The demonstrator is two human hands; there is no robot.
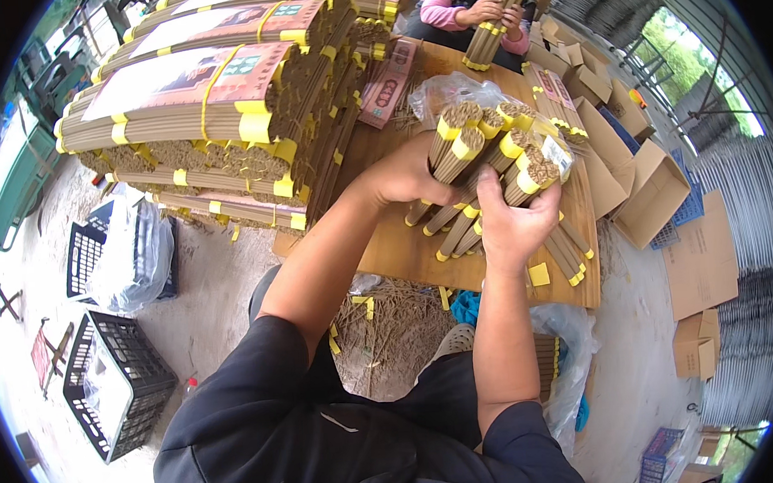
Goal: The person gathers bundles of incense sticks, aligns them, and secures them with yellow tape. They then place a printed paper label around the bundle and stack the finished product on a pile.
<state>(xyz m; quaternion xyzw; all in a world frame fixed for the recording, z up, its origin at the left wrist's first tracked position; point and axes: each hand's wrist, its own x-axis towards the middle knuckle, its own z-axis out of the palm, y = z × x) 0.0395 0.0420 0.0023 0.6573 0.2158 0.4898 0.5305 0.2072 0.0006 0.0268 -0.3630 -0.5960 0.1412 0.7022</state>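
Over the wooden table, my left hand [407, 171] is closed round the left side of a cluster of brown incense stick bundles [459, 153] with yellow bands at their ends. My right hand [518, 222] grips the near right bundles [534, 170] of the same cluster, thumb up along the sticks. The bundles stand tilted with their tops toward me. More bundles [453, 237] show below and between my hands. Loose yellow-tipped bundles [566, 253] lie to the right of my right wrist. My fingers on the far sides are partly hidden.
A tall stack of banded incense packs [192, 103] rises at the left of the table [396, 250]. Across it, another person [469, 6] holds a bundle [491, 36] in both hands. Open cardboard boxes [644, 186] line the right; black crates [116, 382] stand on the left floor.
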